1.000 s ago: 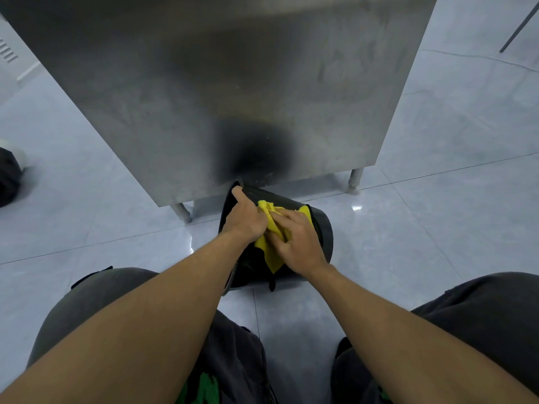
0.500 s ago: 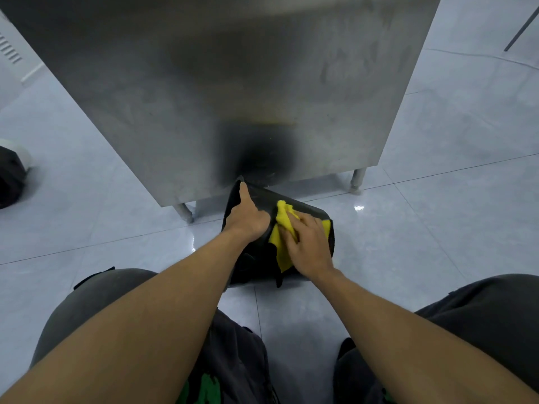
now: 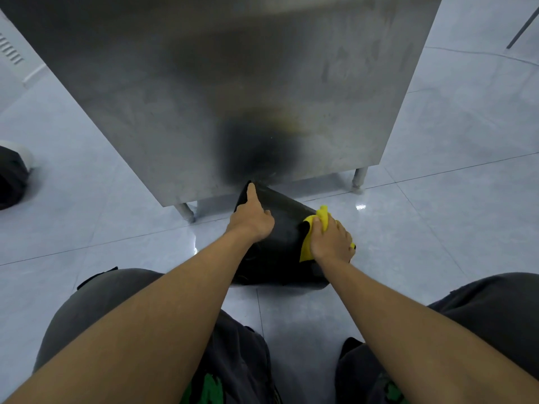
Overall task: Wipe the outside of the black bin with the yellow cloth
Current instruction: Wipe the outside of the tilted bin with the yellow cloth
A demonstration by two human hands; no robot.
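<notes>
The black bin [image 3: 283,228] lies tipped on the tiled floor, its far end against the foot of a steel cabinet. My left hand [image 3: 250,220] rests on the bin's upper left side, index finger stretched along its edge. My right hand [image 3: 331,240] presses the yellow cloth [image 3: 313,225] against the bin's right side; most of the cloth is hidden under the palm, with folds showing above the fingers and beside the wrist.
A stainless steel cabinet [image 3: 233,83] on short legs [image 3: 358,177] stands right behind the bin. Glossy pale floor tiles [image 3: 437,228] spread to both sides. My knees in dark trousers [image 3: 96,304] frame the bottom. A dark object [image 3: 11,176] sits at the far left.
My right hand has slid the yellow cloth from the middle of the bin's top over to its right side. My left hand stays on the upper left of the bin.
</notes>
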